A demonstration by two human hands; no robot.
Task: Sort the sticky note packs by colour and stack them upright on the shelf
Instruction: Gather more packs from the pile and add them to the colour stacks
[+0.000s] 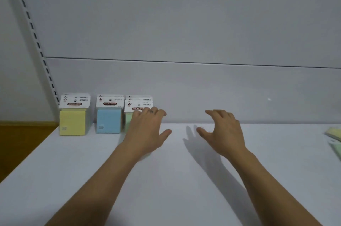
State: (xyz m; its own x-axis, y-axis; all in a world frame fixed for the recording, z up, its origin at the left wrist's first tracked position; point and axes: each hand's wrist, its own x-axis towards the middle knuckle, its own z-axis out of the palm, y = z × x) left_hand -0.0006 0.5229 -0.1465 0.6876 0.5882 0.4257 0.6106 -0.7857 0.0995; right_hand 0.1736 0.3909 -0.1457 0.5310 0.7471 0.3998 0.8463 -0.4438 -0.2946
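Note:
Three upright rows of sticky note packs stand against the back wall of the white shelf (166,179): yellow packs (72,124) at the left, blue packs (108,121) beside them, green packs (129,117) to their right. My left hand (147,129) hovers in front of the green packs with relaxed fingers and hides most of them; whether it touches them I cannot tell. My right hand (223,129) hangs above the bare shelf further right, fingers loosely curled, holding nothing.
At the right edge lie loose packs, a yellow one (333,132) and a green one (336,149), partly cut off. A slotted shelf upright (36,41) runs up the left side. A brown wooden surface (24,140) lies beyond the shelf's left end.

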